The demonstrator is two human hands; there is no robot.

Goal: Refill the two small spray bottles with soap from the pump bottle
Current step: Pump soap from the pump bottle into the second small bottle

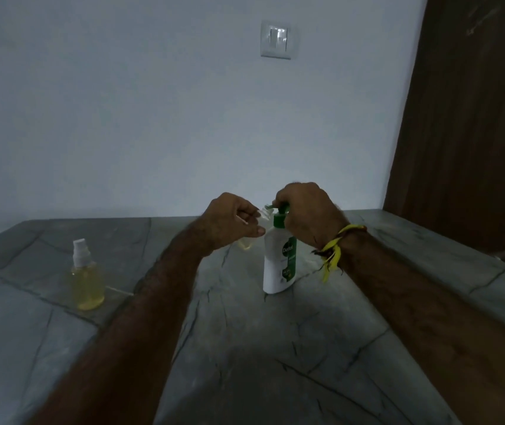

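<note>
So both hands are up at the pump bottle (278,262), which stands upright on the grey stone counter (245,348), roughly in the middle and toward the back wall. It's the white one with the green pump top and green label.

The right hand (308,216) sits on top of the pump head, fingers curled down over it so the green nozzle just pokes out to the left. There's a yellow thread band (335,245) tied round that wrist, loose ends hanging down.

The left hand (232,223) is curled round a small clear spray bottle (257,223) and holds it up off the counter, tipped with its open neck right at the pump nozzle — touching or just short of it, I honestly can't tell, it's dim and a bit blurry there. Most of that bottle is hidden behind the fingers; a yellowish bit of its base peeks out below the hand. Can't see how full it is.

The second spray bottle (87,277) stands by itself well off to the left on the counter, upright, white spray cap on, with yellow liquid filling most of the body. Nobody's touching it.

Other stuff: plain pale wall behind, a white light switch (277,39) up high on it, and a dark brown wooden door (465,118) along the right side. The counter has dark crack-like veins running across it — lighting is pretty murky overall.
</note>
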